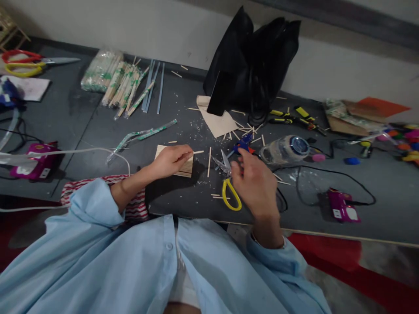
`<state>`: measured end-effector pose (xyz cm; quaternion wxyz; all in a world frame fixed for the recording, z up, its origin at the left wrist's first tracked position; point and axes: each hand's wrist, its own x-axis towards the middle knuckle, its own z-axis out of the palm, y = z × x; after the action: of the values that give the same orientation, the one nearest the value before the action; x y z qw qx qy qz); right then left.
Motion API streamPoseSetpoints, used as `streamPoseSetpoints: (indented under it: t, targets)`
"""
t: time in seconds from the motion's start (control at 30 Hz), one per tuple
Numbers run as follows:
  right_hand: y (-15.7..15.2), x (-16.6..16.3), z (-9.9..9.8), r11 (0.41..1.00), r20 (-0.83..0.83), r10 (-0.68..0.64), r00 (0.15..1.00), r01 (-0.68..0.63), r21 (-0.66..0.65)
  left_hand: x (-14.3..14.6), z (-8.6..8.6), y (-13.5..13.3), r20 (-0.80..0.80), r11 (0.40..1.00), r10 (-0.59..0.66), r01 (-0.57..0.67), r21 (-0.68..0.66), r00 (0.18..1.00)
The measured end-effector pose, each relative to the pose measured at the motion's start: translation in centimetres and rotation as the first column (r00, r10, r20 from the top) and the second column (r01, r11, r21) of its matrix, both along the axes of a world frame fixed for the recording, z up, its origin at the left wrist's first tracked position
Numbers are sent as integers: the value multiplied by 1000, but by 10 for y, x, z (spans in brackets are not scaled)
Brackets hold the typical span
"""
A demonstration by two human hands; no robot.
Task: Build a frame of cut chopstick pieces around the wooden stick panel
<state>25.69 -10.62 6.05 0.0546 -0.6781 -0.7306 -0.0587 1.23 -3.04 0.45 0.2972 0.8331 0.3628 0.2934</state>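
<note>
My left hand pinches a thin wooden stick over a small flat panel of glued sticks lying on the grey table. My right hand is closed round yellow-handled scissors, whose blades point up and left toward the stick. A blue glue gun lies just beyond the right hand. Short stick offcuts are scattered around both hands.
Black bag and a dark phone stand at the back. Packs of wrapped chopsticks lie back left, red-and-yellow scissors far left. A clear bottle, purple adapters and cables lie right.
</note>
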Motion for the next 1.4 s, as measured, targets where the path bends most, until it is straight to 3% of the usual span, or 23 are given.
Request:
streamPoseSetpoints:
  t: [0.07,0.13,0.37,0.77,1.4]
  targets:
    - [15,-18,-4,952,-49,299,953,-294,88,-1,-1,-1,-85,995,-75,80,60,994]
    - [29,-33,-14,880,-49,471,881,-466,92,0,-2,-3,-164,988,-105,121,92,981]
    - [45,-36,-45,823,-161,566,808,-565,60,3,2,-7,-417,991,-42,91,99,908]
    - [31,-53,-62,929,-173,370,913,-365,61,13,6,-17,-569,1000,16,-2,26,822]
    - [31,-66,-62,972,-149,223,963,-232,-46,20,10,-19,-641,998,60,-52,31,765]
